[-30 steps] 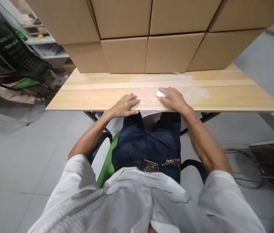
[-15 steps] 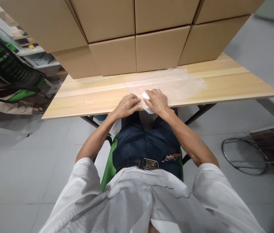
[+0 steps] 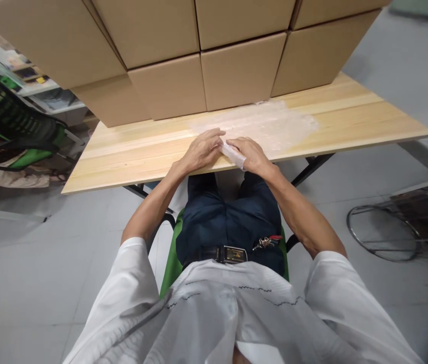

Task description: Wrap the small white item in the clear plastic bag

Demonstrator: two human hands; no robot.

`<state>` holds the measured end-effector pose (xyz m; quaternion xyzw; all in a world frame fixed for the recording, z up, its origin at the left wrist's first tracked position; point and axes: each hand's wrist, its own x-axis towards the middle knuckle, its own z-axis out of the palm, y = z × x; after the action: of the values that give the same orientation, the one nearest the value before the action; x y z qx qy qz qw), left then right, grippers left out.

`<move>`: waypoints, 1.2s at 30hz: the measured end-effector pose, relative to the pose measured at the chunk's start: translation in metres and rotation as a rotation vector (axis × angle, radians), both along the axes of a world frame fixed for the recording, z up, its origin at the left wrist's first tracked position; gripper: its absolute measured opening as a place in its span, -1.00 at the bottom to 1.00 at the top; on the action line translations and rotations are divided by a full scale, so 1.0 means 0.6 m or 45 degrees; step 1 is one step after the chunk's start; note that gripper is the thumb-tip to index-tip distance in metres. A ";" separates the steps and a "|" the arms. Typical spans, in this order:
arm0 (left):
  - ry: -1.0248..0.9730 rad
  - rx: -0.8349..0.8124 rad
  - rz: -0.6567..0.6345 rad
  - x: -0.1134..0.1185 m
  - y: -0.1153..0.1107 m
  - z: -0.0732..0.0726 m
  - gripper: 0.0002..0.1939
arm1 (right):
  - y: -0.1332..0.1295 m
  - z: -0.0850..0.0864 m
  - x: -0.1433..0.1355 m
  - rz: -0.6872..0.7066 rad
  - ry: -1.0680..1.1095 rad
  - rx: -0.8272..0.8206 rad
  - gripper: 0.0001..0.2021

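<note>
A thin translucent wrapping sheet [image 3: 289, 124] lies spread over the middle of the wooden table. Near the front edge, its near corner is folded over a small white item [image 3: 233, 152], mostly covered by the film. My right hand [image 3: 253, 154] is closed round the right side of this wrapped item. On the other side my left hand [image 3: 204, 147] touches the item's left end, its fingers bent and close together. What the left fingertips hold, if anything, is hard to see.
Stacked cardboard boxes [image 3: 240, 71] line the table's [image 3: 123, 162] back edge. A black and green chair [image 3: 12, 111] stands at the left. At the right is a round metal rack [image 3: 384, 232].
The white item, bare on top before, is now covered by film and lies slantwise between my hands. My left hand has moved slightly up and the view has shifted a little.
</note>
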<state>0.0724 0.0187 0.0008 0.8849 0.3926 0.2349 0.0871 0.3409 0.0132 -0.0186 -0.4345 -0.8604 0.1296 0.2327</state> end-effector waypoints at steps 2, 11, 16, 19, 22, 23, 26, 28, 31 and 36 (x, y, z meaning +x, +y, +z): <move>0.005 -0.059 -0.031 0.016 0.015 0.009 -0.66 | 0.005 0.005 0.010 0.064 0.093 -0.049 -0.51; -0.212 -0.338 -0.094 0.058 0.052 0.002 -0.82 | 0.015 0.000 0.051 0.069 0.653 -0.328 -0.41; -0.292 -0.413 -0.166 0.066 0.065 0.004 -0.87 | 0.011 -0.005 0.063 -0.019 0.875 -0.398 -0.13; -0.266 -0.439 -0.189 0.069 0.068 0.012 -0.87 | 0.007 0.003 0.078 -0.013 0.802 -0.413 -0.11; -0.230 -0.439 -0.197 0.071 0.071 0.017 -0.86 | -0.011 0.016 0.092 -0.009 0.569 -0.272 -0.23; -0.220 -0.433 -0.195 0.072 0.072 0.018 -0.86 | -0.021 0.021 0.093 -0.035 0.470 -0.187 -0.26; -0.194 -0.405 -0.190 0.079 0.075 0.020 -0.90 | -0.062 0.033 0.080 -0.108 0.174 0.083 -0.32; -0.174 -0.387 -0.178 0.086 0.076 0.022 -0.91 | -0.088 0.036 0.059 -0.088 0.038 0.204 -0.37; -0.137 -0.381 -0.142 0.095 0.077 0.024 -0.90 | -0.112 0.027 0.026 -0.069 -0.055 0.250 -0.41; -0.128 -0.418 -0.111 0.098 0.088 0.021 -0.83 | -0.109 -0.002 0.009 -0.139 -0.098 0.210 -0.44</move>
<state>0.1312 0.0715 0.0133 0.8622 0.3820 0.2078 0.2600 0.3462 -0.0522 -0.0199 -0.4649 -0.8514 0.0285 0.2411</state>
